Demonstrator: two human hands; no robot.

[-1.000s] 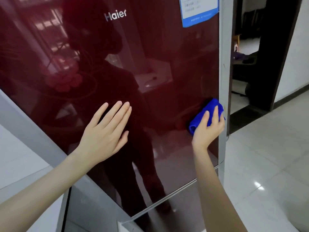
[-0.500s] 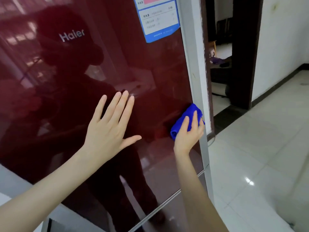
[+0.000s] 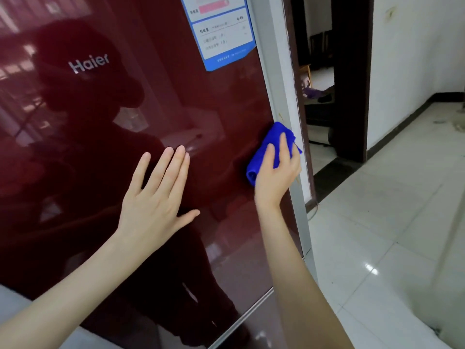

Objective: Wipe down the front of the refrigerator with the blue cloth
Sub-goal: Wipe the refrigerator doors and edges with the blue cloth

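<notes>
- Refrigerator [image 3: 201, 102]: glossy dark red door front fills the left and centre of the view, tilted by the wide-angle lens. A dark reflection of the person shows across it.
- Brand lettering [image 3: 89, 63]: silver "Haier" wording on the upper left part of the door.
- Left hand [image 3: 156, 200]: released, empty, palm flat against the door glass at centre. Fingers extended upward and close together, thumb spread out to the right. Bare forearm enters from the lower left corner.
- Label [image 3: 221, 28]: blue-bordered white sticker at the top of the door, close to its right edge, above the cloth. Print too small to read.
- Door seam [image 3: 251, 311]: thin silver strip running diagonally along the door's lower edge, below both forearms.
- Blue cloth [image 3: 271, 147]: bunched into a wad, pressed against the door front at its right edge, roughly at mid height, overlapping the silver trim.
- Right hand [image 3: 276, 177]: grasping the blue cloth, fingers laid over it and holding it to the door surface. Bare forearm rises from the bottom edge of the view.
- Silver trim [image 3: 279, 96]: grey vertical strip along the door's right side, touching the cloth.
- Doorway [image 3: 319, 84]: dark opening just right of the refrigerator, with a dark frame; the room beyond is dim.
- Floor [image 3: 390, 235]: pale glossy tiles at lower right, with a light reflection.
- Wall [image 3: 415, 59]: white, at upper right, with a dark skirting strip at its base.
</notes>
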